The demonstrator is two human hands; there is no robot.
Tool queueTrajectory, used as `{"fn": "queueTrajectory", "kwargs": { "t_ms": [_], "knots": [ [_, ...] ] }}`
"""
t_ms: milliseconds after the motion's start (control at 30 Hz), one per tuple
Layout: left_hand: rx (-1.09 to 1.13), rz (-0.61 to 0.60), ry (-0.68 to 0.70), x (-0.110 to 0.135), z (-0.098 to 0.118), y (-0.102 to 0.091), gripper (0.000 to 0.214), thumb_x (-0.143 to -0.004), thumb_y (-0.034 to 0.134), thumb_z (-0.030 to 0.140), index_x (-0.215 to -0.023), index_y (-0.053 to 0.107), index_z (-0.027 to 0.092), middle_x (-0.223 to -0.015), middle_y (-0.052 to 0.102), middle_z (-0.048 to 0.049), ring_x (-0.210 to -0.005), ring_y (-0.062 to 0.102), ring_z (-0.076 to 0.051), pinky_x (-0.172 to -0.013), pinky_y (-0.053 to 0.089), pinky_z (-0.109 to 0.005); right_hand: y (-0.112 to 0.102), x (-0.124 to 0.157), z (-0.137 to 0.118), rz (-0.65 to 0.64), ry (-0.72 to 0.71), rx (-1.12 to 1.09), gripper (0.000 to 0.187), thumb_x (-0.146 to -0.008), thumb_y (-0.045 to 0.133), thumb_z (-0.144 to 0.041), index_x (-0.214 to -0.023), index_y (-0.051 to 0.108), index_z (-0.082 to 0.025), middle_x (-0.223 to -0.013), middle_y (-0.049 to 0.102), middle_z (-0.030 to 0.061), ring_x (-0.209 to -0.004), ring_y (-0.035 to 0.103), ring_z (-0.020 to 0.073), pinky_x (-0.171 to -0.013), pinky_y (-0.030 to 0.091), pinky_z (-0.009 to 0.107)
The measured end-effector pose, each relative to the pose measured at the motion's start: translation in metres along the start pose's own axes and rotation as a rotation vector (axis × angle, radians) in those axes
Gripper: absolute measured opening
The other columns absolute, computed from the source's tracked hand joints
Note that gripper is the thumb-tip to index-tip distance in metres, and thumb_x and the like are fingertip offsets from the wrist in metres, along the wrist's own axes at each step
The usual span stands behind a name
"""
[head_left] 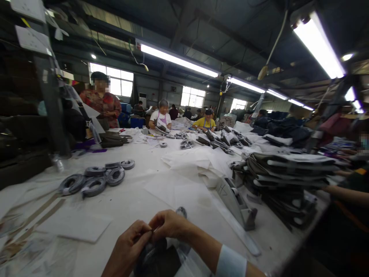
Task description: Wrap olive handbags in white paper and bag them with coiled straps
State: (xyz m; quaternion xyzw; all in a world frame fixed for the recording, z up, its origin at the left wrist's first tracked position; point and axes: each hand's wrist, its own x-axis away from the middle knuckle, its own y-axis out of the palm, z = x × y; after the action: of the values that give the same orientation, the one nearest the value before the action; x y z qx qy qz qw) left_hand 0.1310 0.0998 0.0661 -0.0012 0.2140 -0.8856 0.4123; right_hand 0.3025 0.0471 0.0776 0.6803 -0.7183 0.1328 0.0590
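Observation:
My left hand (128,246) and my right hand (168,224) meet at the near edge of the long white table (135,196). Both are closed in a pinch, fingertips touching, on a dark piece of fabric (157,259) that hangs below them. A clear plastic bag (184,265) lies under the fabric. A small grey roll of tape (181,211) sits just beyond my right hand. What exactly the fingertips pinch is too small to make out.
Several grey tape rolls (95,179) lie to the left. White sheets (198,159) and a grey metal tool (236,202) lie ahead, a tall stack of folded dark garments (288,173) at right. Other people work along the far side and at right.

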Motion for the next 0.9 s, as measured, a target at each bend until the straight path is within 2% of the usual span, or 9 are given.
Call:
{"fn": "queueTrajectory", "kwargs": {
  "t_ms": [67, 167, 267, 367, 467, 533, 667, 900],
  "knots": [
    [-0.050, 0.002, 0.071, -0.002, -0.005, 0.000, 0.029, -0.080, 0.056, 0.047, -0.068, 0.066, 0.022, -0.071, 0.064, -0.0020, -0.075, 0.061, -0.021, -0.072, 0.048, -0.029, -0.004, -0.003, 0.000, -0.069, 0.056, 0.018, 0.026, -0.049, 0.078, -0.015, -0.075, 0.074, -0.019, -0.059, 0.062, -0.0072, -0.051, 0.047, 0.0059, -0.050, 0.035, 0.018],
    [-0.083, 0.004, 0.160, -0.002, -0.007, -0.002, 0.031, -0.080, 0.059, 0.051, -0.067, 0.069, 0.024, -0.073, 0.064, -0.0037, -0.078, 0.061, -0.023, -0.075, 0.049, -0.031, -0.004, -0.006, 0.005, -0.078, 0.116, 0.038, 0.022, -0.049, 0.079, -0.014, -0.070, 0.074, -0.020, -0.051, 0.057, -0.0088, -0.045, 0.039, 0.0045, -0.044, 0.027, 0.018],
    [-0.063, -0.035, 0.169, 0.000, -0.008, -0.005, 0.035, -0.079, 0.060, 0.056, -0.068, 0.069, 0.025, -0.075, 0.064, -0.0041, -0.078, 0.062, -0.023, -0.075, 0.050, -0.031, 0.000, -0.005, 0.013, -0.032, 0.093, -0.022, 0.022, -0.048, 0.080, -0.013, -0.068, 0.073, -0.020, -0.054, 0.059, -0.0077, -0.047, 0.043, 0.0056, -0.048, 0.032, 0.019],
    [-0.079, -0.058, 0.084, 0.005, -0.011, -0.009, 0.032, -0.078, 0.060, 0.056, -0.083, 0.069, 0.025, -0.088, 0.068, -0.0041, -0.090, 0.063, -0.025, -0.081, 0.051, -0.032, 0.005, -0.001, 0.016, 0.005, 0.043, -0.070, 0.021, -0.049, 0.083, -0.016, -0.067, 0.072, -0.019, -0.056, 0.060, -0.0067, -0.050, 0.046, 0.0062, -0.050, 0.033, 0.020],
    [-0.150, -0.114, -0.084, 0.013, -0.011, -0.010, 0.037, -0.076, 0.058, 0.052, -0.097, 0.065, 0.023, -0.095, 0.069, -0.0036, -0.094, 0.063, -0.026, -0.084, 0.050, -0.034, 0.011, 0.005, 0.011, 0.015, 0.020, -0.062, 0.022, -0.049, 0.085, -0.020, -0.064, 0.068, -0.018, -0.054, 0.057, -0.0073, -0.049, 0.044, 0.0062, -0.050, 0.031, 0.020],
    [-0.196, -0.162, -0.186, 0.020, -0.006, -0.009, 0.034, -0.077, 0.052, 0.049, -0.092, 0.062, 0.020, -0.086, 0.067, -0.0030, -0.085, 0.062, -0.024, -0.077, 0.049, -0.033, 0.014, 0.011, 0.008, 0.020, 0.008, -0.039, 0.022, -0.049, 0.083, -0.019, -0.061, 0.065, -0.017, -0.053, 0.055, -0.0072, -0.049, 0.044, 0.0068, -0.050, 0.032, 0.021],
    [-0.202, -0.161, -0.238, 0.023, 0.005, -0.005, 0.030, -0.074, 0.054, 0.046, -0.082, 0.059, 0.017, -0.077, 0.061, -0.0008, -0.078, 0.056, -0.020, -0.069, 0.042, -0.028, 0.015, 0.014, 0.007, -0.016, -0.014, -0.028, 0.022, -0.051, 0.079, -0.022, -0.058, 0.058, -0.017, -0.051, 0.052, -0.0081, -0.051, 0.041, 0.0063, -0.050, 0.029, 0.020],
    [-0.066, -0.071, -0.382, 0.018, 0.002, -0.003, 0.025, -0.064, 0.063, 0.032, -0.082, 0.059, 0.017, -0.072, 0.057, 0.0030, -0.069, 0.050, -0.015, -0.061, 0.036, -0.025, 0.010, 0.009, 0.007, -0.076, -0.063, 0.077, 0.024, -0.056, 0.076, -0.031, -0.059, 0.055, -0.018, -0.051, 0.050, -0.0074, -0.050, 0.039, 0.0073, -0.049, 0.029, 0.022]
  ]
}}
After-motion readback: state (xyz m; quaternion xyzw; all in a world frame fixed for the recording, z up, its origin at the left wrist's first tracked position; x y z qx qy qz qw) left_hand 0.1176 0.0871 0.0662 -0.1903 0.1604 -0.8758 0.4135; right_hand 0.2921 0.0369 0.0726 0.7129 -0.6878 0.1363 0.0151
